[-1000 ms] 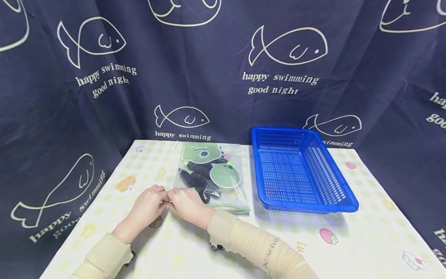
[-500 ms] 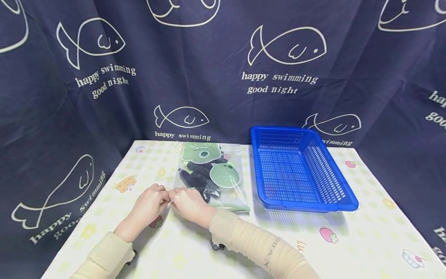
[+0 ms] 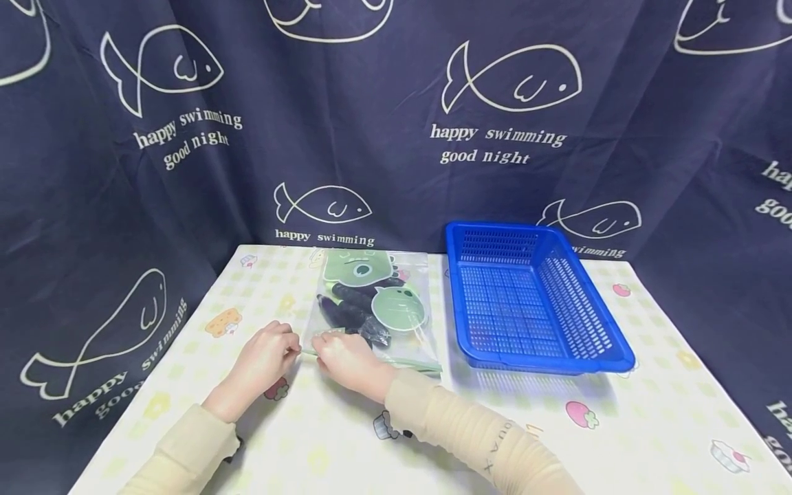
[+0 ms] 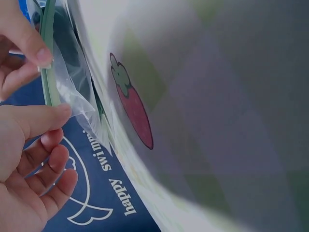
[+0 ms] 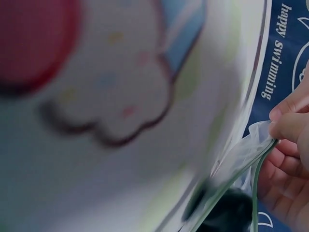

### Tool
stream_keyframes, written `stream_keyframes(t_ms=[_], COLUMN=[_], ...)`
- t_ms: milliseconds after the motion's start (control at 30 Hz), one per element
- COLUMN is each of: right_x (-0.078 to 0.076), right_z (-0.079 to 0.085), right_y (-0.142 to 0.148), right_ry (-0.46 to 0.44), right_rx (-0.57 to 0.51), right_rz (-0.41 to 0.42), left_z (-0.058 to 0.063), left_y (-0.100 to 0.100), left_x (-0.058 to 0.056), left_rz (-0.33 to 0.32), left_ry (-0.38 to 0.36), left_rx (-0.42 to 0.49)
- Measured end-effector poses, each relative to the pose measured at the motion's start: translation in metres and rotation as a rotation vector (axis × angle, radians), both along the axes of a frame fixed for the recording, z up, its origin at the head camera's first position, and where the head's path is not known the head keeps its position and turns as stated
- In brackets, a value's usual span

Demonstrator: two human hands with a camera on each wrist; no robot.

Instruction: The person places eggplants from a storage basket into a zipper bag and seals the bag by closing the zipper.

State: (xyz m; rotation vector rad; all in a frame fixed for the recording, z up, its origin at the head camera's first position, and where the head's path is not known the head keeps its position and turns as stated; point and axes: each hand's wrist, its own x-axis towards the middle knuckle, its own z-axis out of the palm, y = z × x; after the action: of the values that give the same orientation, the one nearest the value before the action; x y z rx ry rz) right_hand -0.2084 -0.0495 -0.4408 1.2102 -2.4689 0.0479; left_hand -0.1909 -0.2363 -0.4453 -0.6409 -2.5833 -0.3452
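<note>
A clear zip bag (image 3: 427,344) with green cartoon prints lies on the table, its green-edged mouth toward me. Dark, long eggplants (image 3: 340,313) show inside it. My left hand (image 3: 266,357) pinches the left end of the bag's mouth between thumb and finger, the other fingers loosely bent in the left wrist view. Just to its right, my right hand (image 3: 349,361) pinches the green zip strip (image 4: 49,89), at a small pale piece on it. A dark eggplant (image 5: 229,212) also shows behind the plastic in the right wrist view.
A blue plastic basket (image 3: 507,309) with perforated walls stands right of the bag. The table wears a pale checked cloth (image 3: 495,419) with printed fruit and cakes. A dark blue curtain (image 3: 396,151) with fish drawings hangs behind and at both sides.
My right hand has slid a little to the right along the bag's mouth, so a gap now shows between the two hands. The left hand stays nearly in place.
</note>
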Motion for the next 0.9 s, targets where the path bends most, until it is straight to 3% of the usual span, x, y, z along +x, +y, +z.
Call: stream_keyframes(t_ms=[500,900], right_x=[0.001,0.003], right_z=[-0.003,-0.005], right_y=[0.022,0.039], right_ry=[0.114,0.089], right_rx=[0.012,0.04], right_rz=[0.06,0.075], left_z=[0.004,0.007], left_y=[0.001,0.002], left_x=[0.0,0.003], left_rz=[0.039,0.071], left_ry=[-0.075,-0.108], left_rx=[-0.018,-0.018])
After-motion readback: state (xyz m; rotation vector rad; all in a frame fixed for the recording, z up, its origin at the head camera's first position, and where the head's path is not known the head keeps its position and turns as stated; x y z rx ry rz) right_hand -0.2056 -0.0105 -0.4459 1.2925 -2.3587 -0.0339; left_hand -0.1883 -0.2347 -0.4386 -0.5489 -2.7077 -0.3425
